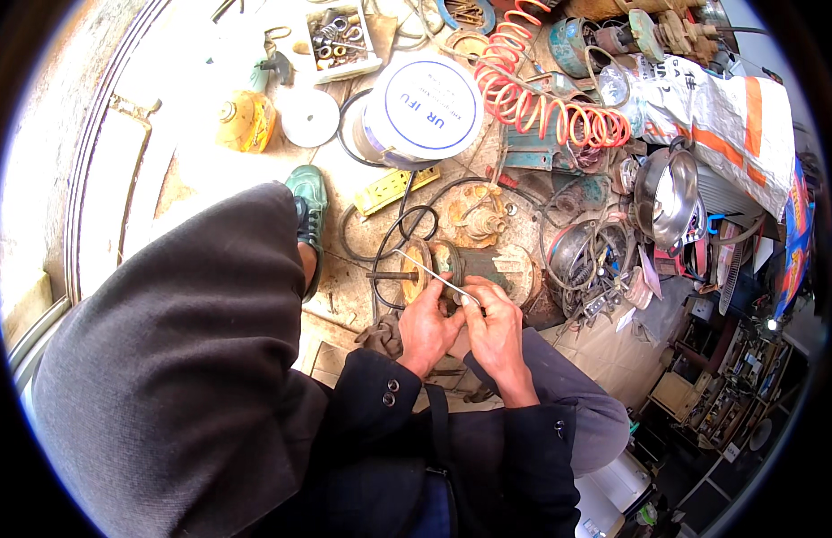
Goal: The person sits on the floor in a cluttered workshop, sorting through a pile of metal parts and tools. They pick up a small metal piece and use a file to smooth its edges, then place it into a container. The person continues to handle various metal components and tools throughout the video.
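Observation:
A thin metal rod [422, 267] slants across the machine part in front of me. Its near end runs into the closed fingers of my right hand [494, 330]. My left hand [425, 329] is curled beside it, fingertips close to the rod and against the near side of the part; what lies inside these fingers is hidden. The machine part lies on its side, with a brownish round flange [416, 260], a shaft [391, 275] sticking out to the left and a greenish ring [446, 260] behind the flange. Under my left hand is a dark rag [380, 335].
A yellow power strip [395, 190] and looping black cable [425, 218] lie just beyond. Farther off stand a white bucket [423, 108], a box of metal parts [342, 43] and a yellow container [247, 121]. On the right are a red coiled hose [533, 103] and a metal bowl [665, 197].

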### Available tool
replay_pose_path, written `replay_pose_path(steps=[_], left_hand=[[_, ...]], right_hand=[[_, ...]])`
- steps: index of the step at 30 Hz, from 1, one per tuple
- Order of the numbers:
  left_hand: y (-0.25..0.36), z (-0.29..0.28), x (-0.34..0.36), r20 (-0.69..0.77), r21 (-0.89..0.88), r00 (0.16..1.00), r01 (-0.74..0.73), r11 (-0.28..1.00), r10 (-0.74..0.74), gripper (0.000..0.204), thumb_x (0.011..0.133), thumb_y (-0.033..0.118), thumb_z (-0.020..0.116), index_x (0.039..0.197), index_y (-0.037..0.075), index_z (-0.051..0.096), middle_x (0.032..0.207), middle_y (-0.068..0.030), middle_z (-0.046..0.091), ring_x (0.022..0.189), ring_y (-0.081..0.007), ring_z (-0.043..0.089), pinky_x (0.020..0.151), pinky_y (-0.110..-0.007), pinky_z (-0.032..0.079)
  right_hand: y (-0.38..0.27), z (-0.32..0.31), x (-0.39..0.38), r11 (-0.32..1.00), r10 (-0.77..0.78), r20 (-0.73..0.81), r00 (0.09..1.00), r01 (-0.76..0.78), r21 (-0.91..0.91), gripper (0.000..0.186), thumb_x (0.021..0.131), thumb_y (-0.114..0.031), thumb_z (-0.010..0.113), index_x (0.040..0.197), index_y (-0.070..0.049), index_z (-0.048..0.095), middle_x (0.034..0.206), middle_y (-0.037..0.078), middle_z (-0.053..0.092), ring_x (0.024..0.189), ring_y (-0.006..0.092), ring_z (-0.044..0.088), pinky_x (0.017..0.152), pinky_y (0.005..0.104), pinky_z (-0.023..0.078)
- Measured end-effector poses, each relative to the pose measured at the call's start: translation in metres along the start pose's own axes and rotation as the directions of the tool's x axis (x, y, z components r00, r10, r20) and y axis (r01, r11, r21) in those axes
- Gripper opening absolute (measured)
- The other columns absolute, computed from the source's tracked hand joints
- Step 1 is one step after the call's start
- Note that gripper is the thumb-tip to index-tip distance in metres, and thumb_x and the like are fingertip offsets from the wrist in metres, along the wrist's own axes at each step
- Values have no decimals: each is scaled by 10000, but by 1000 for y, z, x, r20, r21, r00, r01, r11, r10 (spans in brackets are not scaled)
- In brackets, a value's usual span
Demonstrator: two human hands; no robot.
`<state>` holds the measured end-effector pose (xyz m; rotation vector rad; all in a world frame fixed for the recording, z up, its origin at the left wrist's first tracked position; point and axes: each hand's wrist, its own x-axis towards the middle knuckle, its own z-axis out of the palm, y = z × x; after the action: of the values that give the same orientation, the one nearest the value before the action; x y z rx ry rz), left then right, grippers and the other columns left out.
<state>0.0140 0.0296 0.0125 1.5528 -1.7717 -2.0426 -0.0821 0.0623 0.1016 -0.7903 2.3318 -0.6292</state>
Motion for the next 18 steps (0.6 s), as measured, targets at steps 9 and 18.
replay_pose_path(steps=[9, 18], left_hand=[[-6, 7, 4, 17, -39, 1000, -17, 999, 17, 612, 765, 232, 852, 1333, 117, 656, 661, 18, 512, 604, -100, 500, 570, -281, 437], [-4, 2, 2, -14, 26, 1000, 28, 999, -28, 586, 778, 212, 756, 1340, 135, 607, 707, -36, 605, 665, -251, 640, 638, -399, 508]], right_hand=[[-5, -7, -1, 997, 67, -22, 998, -66, 38, 188, 935, -35, 605, 1070, 59, 695, 1192, 243, 676, 1006, 343, 706, 846, 391, 550], [-14, -16, -3, 999, 35, -137, 990, -30, 41, 176, 940, -51, 620, 1054, 58, 698, 1164, 209, 700, 1017, 281, 703, 864, 361, 535]])
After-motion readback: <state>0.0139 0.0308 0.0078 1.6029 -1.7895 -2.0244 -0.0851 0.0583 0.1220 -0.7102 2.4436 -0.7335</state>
